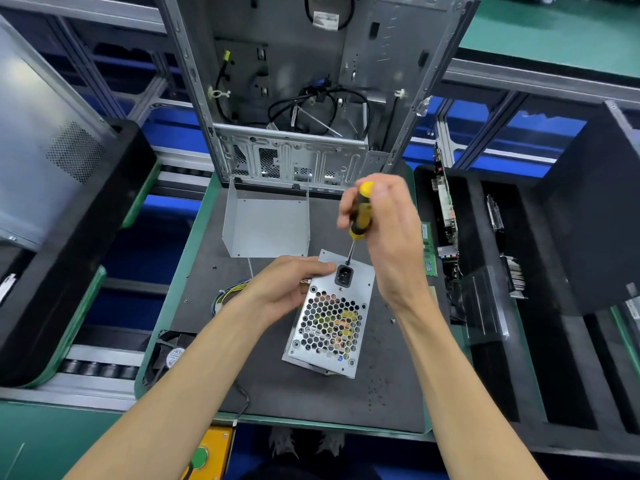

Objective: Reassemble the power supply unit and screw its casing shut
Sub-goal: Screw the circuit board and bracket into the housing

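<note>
Both of your hands are working on the power supply unit (pixel 330 315). Your right hand (pixel 388 230) is wrapping its fingers around the yellow-and-black screwdriver (pixel 360 213), holding it nearly upright so the tip is coming down just above the black power socket (pixel 344 275) — probably to keep the bit square in a screw there, though the screw itself is too small to make out. Your left hand (pixel 289 282) is gripping the unit's left edge with curled fingers, apparently bracing it against the turning.

The unit is lying in the middle of the dark mat (pixel 346 403), honeycomb grille face up, its long axis running near to far and leaning slightly right — socket end far, grille end near you. Its wire bundle (pixel 228 294) is trailing left. The loose metal cover (pixel 266 223) is standing beyond, in front of the open computer case (pixel 294 98), and a fan (pixel 169 355) is sitting at the mat's near-left corner.
</note>
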A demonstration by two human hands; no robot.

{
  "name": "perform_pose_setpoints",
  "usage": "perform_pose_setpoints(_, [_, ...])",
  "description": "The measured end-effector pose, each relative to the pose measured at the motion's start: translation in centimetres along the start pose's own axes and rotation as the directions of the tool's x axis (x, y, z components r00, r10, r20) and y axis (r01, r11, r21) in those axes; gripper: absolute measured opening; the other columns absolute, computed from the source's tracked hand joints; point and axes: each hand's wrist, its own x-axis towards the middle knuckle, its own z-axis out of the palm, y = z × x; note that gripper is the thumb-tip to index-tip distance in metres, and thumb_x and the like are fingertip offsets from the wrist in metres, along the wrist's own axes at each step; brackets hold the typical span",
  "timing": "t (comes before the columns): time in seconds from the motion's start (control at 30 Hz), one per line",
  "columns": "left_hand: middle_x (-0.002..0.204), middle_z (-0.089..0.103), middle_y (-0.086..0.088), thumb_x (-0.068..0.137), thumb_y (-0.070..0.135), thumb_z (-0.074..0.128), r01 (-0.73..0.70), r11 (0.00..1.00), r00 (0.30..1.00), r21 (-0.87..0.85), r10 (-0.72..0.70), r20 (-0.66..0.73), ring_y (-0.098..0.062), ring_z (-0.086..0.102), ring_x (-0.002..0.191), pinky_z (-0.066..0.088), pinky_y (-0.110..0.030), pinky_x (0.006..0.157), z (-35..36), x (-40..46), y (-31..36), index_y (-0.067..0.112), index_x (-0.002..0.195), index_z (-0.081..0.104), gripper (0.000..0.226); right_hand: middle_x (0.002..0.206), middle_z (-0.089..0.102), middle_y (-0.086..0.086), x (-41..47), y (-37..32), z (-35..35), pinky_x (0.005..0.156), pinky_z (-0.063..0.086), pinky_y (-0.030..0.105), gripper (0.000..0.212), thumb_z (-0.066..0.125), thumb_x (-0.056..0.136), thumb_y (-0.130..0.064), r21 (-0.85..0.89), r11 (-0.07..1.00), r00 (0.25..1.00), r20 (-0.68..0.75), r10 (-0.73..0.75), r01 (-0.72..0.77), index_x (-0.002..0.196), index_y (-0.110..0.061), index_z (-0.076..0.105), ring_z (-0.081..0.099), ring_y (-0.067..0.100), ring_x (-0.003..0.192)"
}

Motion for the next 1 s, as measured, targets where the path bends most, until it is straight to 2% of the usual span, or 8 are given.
perform_pose_setpoints(0.07, [0.115, 0.072, -0.024, 0.091, 0.007, 0.068, 0.001, 1.0, 1.0, 0.001, -0.002, 0.006, -0.034, 0.069, 0.104, 0.056, -0.043, 0.099, -0.06, 0.1, -0.04, -0.004, 0.112, 0.072, 0.024, 0.078, 0.061, -0.004, -0.01, 0.23, -0.01, 0.067, 0.045, 0.02, 0.017, 0.054, 0.099, -0.029, 0.012, 1.0, 1.0, 0.001, -0.026, 0.026, 0.112, -0.021, 0.045, 0.055, 0.014, 0.071])
perform_pose_setpoints(0.2, [0.114, 0.073, -0.022, 0.092, 0.008, 0.068, 0.008, 1.0, 1.0, 0.007, -0.008, 0.014, -0.034, 0.07, 0.107, 0.056, -0.044, 0.099, -0.27, 0.15, -0.12, -0.003, 0.113, 0.072, 0.024, 0.083, 0.058, -0.007, 0.13, 0.22, 0.05, 0.073, 0.044, 0.022, 0.037, 0.038, 0.104, -0.042, 0.009, 1.0, 0.999, -0.034, 0.011, -0.01, 0.114, -0.023, 0.067, 0.053, 0.011, 0.076])
perform_pose_setpoints(0.37, [0.113, 0.074, -0.023, 0.092, 0.008, 0.069, -0.001, 1.0, 1.0, 0.004, 0.001, 0.016, -0.031, 0.071, 0.102, 0.056, -0.042, 0.099, -0.28, 0.1, -0.15, -0.001, 0.108, 0.075, 0.019, 0.082, 0.062, 0.0, -0.12, 0.07, 0.13, 0.066, 0.046, 0.02, 0.018, 0.058, 0.1, -0.022, -0.031, 0.999, 0.998, -0.051, -0.038, 0.036, 0.107, -0.019, 0.042, 0.059, 0.015, 0.068])
perform_pose_setpoints(0.57, [0.114, 0.073, -0.024, 0.093, 0.007, 0.067, -0.001, 1.0, 1.0, 0.004, 0.001, 0.011, -0.032, 0.07, 0.101, 0.057, -0.041, 0.096, -0.14, -0.03, -0.07, -0.002, 0.109, 0.073, 0.02, 0.077, 0.056, -0.006, -0.1, 0.03, 0.12, 0.069, 0.04, 0.029, 0.034, 0.039, 0.103, -0.04, -0.018, 1.0, 0.999, -0.047, -0.012, 0.011, 0.098, -0.026, 0.07, 0.048, 0.015, 0.071])
perform_pose_setpoints(0.67, [0.115, 0.072, -0.025, 0.092, 0.007, 0.068, -0.003, 1.0, 1.0, -0.001, 0.003, 0.005, -0.031, 0.069, 0.101, 0.054, -0.044, 0.102, -0.08, -0.08, -0.1, -0.002, 0.108, 0.074, 0.019, 0.079, 0.064, -0.007, -0.1, -0.18, 0.32, 0.065, 0.045, 0.023, 0.012, 0.054, 0.097, -0.031, -0.015, 1.0, 0.998, -0.049, -0.028, 0.027, 0.101, -0.02, 0.051, 0.057, 0.015, 0.068])
perform_pose_setpoints(0.73, [0.117, 0.071, -0.025, 0.092, 0.007, 0.068, -0.004, 1.0, 1.0, -0.002, 0.004, 0.005, -0.032, 0.068, 0.102, 0.053, -0.045, 0.103, -0.07, -0.13, -0.1, -0.002, 0.109, 0.074, 0.019, 0.07, 0.057, -0.007, -0.08, -0.08, 0.3, 0.061, 0.043, 0.022, 0.02, 0.057, 0.098, -0.03, -0.044, 0.998, 0.998, -0.037, -0.046, 0.045, 0.107, -0.019, 0.043, 0.051, 0.013, 0.062])
perform_pose_setpoints(0.9, [0.118, 0.071, -0.026, 0.092, 0.007, 0.067, -0.003, 1.0, 1.0, -0.007, 0.003, -0.006, -0.034, 0.067, 0.106, 0.053, -0.045, 0.103, -0.08, -0.18, -0.14, -0.004, 0.114, 0.072, 0.025, 0.078, 0.058, -0.004, -0.22, 0.27, 0.32, 0.071, 0.04, 0.031, 0.035, 0.039, 0.103, -0.041, -0.025, 1.0, 0.999, -0.039, -0.018, 0.017, 0.103, -0.023, 0.07, 0.05, 0.016, 0.073])
perform_pose_setpoints(1.0, [0.118, 0.07, -0.027, 0.092, 0.006, 0.067, -0.013, 1.0, 1.0, -0.023, 0.013, 0.004, -0.034, 0.067, 0.105, 0.056, -0.042, 0.099, -0.05, -0.17, -0.14, -0.005, 0.113, 0.072, 0.024, 0.083, 0.065, -0.004, -0.36, -0.03, 0.58, 0.071, 0.048, 0.026, 0.013, 0.055, 0.098, -0.032, -0.046, 0.998, 0.998, -0.048, -0.043, 0.041, 0.104, -0.02, 0.052, 0.06, 0.016, 0.075])
